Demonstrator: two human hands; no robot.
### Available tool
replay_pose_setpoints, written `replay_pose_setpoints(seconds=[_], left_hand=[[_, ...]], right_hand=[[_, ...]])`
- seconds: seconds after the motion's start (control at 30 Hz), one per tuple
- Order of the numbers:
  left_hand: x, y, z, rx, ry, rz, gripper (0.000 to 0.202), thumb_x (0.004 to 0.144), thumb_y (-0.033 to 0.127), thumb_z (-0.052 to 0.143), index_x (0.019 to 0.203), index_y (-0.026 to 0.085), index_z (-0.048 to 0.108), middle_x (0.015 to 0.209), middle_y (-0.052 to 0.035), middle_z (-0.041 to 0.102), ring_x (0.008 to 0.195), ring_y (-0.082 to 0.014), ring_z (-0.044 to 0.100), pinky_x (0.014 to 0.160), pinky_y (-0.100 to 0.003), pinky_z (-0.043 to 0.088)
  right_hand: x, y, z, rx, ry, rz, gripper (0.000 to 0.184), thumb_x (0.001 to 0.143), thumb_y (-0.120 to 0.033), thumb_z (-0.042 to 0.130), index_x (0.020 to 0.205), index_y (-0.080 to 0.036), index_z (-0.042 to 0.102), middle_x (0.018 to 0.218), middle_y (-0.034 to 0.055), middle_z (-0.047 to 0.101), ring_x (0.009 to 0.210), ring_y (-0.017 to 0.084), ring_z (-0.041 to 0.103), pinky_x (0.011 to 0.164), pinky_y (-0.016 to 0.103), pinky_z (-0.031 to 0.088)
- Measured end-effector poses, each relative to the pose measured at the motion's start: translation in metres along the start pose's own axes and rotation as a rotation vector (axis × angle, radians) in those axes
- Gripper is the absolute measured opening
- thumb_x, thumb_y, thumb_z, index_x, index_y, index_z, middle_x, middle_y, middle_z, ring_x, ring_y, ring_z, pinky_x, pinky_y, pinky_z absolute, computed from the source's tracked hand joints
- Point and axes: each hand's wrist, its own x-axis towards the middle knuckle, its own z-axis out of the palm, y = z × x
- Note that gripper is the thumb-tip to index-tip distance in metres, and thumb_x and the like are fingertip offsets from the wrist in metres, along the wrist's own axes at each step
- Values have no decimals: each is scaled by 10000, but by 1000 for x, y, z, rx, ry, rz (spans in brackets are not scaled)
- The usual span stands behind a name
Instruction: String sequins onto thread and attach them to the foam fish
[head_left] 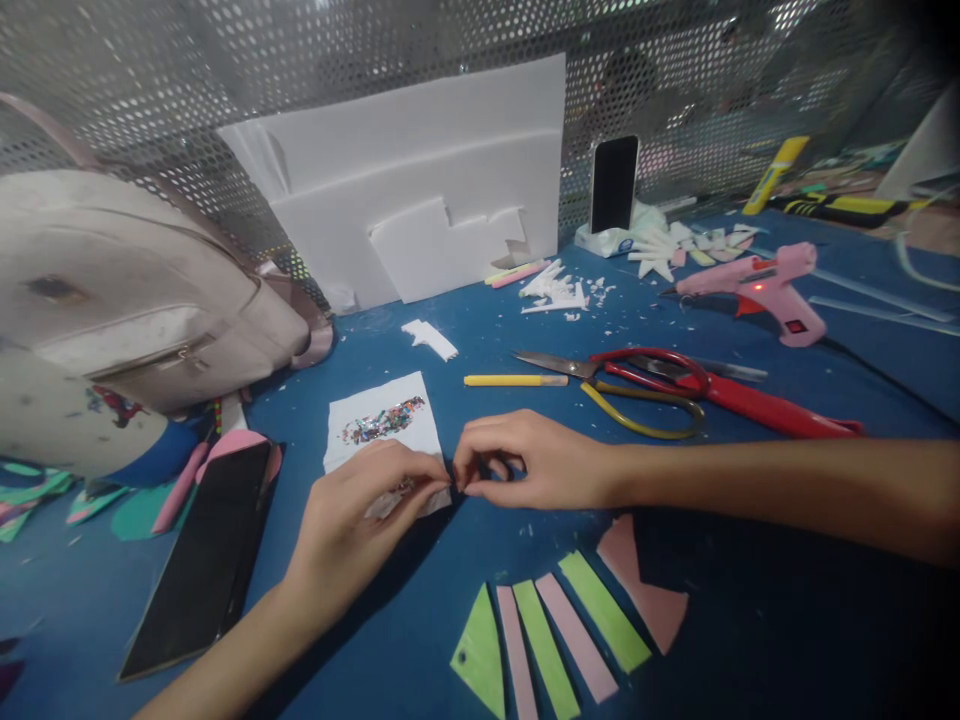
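My left hand (367,510) is pinched closed over the lower edge of a small white paper sheet (349,410). A line of multicoloured glitter or sequins (386,420) lies on that sheet. Facing it, my right hand (544,460) also has its thumb and forefinger pressed together. The fingertips of both hands almost meet; anything between them is too small to make out. Nearer to me, cut pieces form a fish shape: a green head piece (484,655) with a dark dot, several green and pink strips (576,640), and a pink tail piece (645,590).
Scissors (570,366), a yellow pen (517,380) and a red-handled tool (780,405) lie beyond my right hand. A pink glue gun (765,285) with a lit red light stands farther right. A dark phone (195,550) and a backpack (135,290) are left; white boards (420,170) lean behind.
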Motion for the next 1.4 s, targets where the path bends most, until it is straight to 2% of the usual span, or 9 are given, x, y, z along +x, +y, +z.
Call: replay_pose_setpoints(seconds=[0.33, 0.53, 0.73, 0.93, 1.03, 1.1, 1.2, 1.4], left_hand=[[-3, 1, 6, -75, 10, -108, 109, 857, 106, 639, 840, 206, 679, 775, 22, 710, 681, -100, 642, 653, -203, 488], [-4, -2, 5, -122, 37, -182, 134, 868, 105, 623, 841, 223, 680, 802, 33, 716, 735, -102, 658, 693, -199, 497], [-3, -4, 1, -122, 37, -211, 93, 865, 145, 622, 838, 212, 681, 794, 8, 714, 726, -130, 660, 669, -224, 515], [4, -22, -28, -8, -49, -95, 61, 845, 204, 655, 876, 235, 697, 820, 0, 736, 756, -148, 689, 718, -232, 537], [9, -35, -40, 1, -265, -51, 59, 852, 228, 653, 840, 236, 710, 803, -19, 734, 742, -161, 670, 677, -249, 523], [12, -40, -42, 7, -353, -32, 83, 855, 224, 650, 809, 242, 717, 800, -26, 731, 762, -170, 656, 697, -267, 511], [13, -42, -40, 12, -419, -19, 107, 854, 201, 651, 789, 250, 720, 784, -13, 715, 741, -160, 640, 700, -269, 492], [11, -43, -36, 0, -438, -44, 116, 848, 196, 658, 770, 255, 720, 785, -1, 708, 747, -146, 641, 695, -247, 480]], right_hand=[[0, 1, 0, 37, -37, 37, 69, 861, -222, 654, 893, -175, 615, 851, -30, 624, 596, 57, 449, 582, 200, 352], [-2, -3, -1, 15, -19, 33, 73, 841, -118, 591, 885, -174, 576, 774, -38, 578, 587, 60, 458, 590, 202, 350], [-1, -4, -1, 36, -15, 103, 64, 855, -130, 562, 891, -176, 589, 721, -36, 572, 571, 70, 452, 573, 206, 342], [-1, -4, -1, 91, 32, 144, 55, 854, -128, 565, 873, -165, 601, 703, -27, 561, 576, 73, 435, 553, 200, 336], [-1, -4, -1, 88, 23, 161, 44, 854, -136, 575, 870, -162, 607, 720, -17, 576, 592, 77, 429, 555, 203, 334], [-1, -4, -1, 90, 25, 166, 31, 857, -146, 581, 866, -163, 605, 722, -18, 576, 593, 77, 425, 557, 202, 338], [-1, -4, -1, 96, 30, 166, 21, 864, -156, 585, 867, -166, 603, 727, -22, 574, 600, 76, 429, 568, 201, 348], [0, -6, -2, 105, 26, 163, 30, 860, -134, 588, 858, -161, 601, 733, -23, 581, 601, 73, 427, 563, 197, 341]])
